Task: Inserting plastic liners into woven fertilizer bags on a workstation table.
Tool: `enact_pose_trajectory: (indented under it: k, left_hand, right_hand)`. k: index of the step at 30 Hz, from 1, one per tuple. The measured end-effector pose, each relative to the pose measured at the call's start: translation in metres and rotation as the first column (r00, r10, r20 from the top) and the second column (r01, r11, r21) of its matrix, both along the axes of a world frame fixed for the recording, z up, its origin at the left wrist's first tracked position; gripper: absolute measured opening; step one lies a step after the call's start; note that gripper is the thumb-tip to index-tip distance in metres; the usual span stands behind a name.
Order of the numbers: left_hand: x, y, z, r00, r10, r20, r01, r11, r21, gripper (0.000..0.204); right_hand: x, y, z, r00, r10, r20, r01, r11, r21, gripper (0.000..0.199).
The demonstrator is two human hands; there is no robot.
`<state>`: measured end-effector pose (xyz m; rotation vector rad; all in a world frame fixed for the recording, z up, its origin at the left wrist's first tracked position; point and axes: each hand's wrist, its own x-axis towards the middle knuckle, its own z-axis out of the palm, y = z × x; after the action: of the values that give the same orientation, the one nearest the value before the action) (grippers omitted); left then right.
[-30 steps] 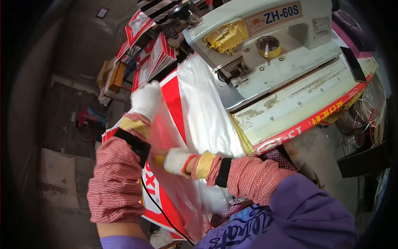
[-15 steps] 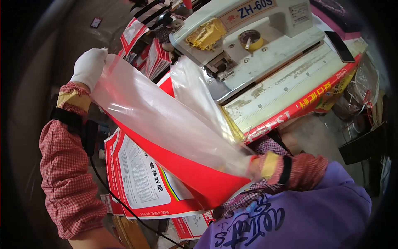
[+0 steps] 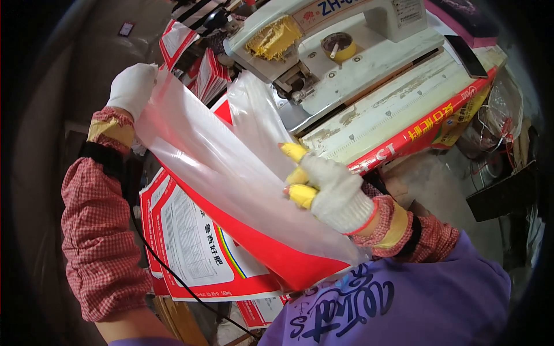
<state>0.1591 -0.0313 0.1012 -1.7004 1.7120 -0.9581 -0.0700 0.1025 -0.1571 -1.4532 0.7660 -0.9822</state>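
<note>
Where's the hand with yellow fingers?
In the head view, the right hand is right of centre, over the clear plastic, below the white machine.

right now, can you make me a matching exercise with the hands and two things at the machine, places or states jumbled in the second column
Column one
1. left hand
2. right hand
3. tape roll
4. frayed pad

Column two
A. on the flat bed of the pale machine
B. yellow-wrapped fingers spread apart
C. on the raised head of the machine
D. closed on the upper end of the translucent sheet

Pairs: 1-D, 2-B, 3-A, 4-C
</note>
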Motion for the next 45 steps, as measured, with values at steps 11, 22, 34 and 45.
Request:
enact_pose_trajectory:
  k: [11,22,34,45]
  left_hand:
    - [0.028,-0.037,0.022,0.932,0.361,-0.043,-0.349,0.921,0.173,0.029]
    - [0.022,-0.091,-0.234,0.977,-0.175,-0.125,0.174,0.985,-0.020,0.022]
    - [0.016,-0.098,-0.274,0.429,-0.822,-0.375,0.762,0.552,-0.338,0.014]
    - [0.003,-0.046,-0.245,0.761,-0.272,-0.589,0.467,0.859,0.207,0.025]
  right_hand:
    - [0.038,-0.012,-0.010,0.929,0.127,-0.349,-0.230,0.935,-0.271,0.030]
    - [-0.060,0.020,-0.037,0.978,0.151,0.143,-0.164,0.983,0.086,0.018]
    - [-0.099,0.034,-0.052,0.966,-0.240,-0.094,0.240,0.708,0.664,0.020]
    - [-0.096,0.040,-0.059,0.792,0.061,-0.608,0.007,0.994,0.110,0.031]
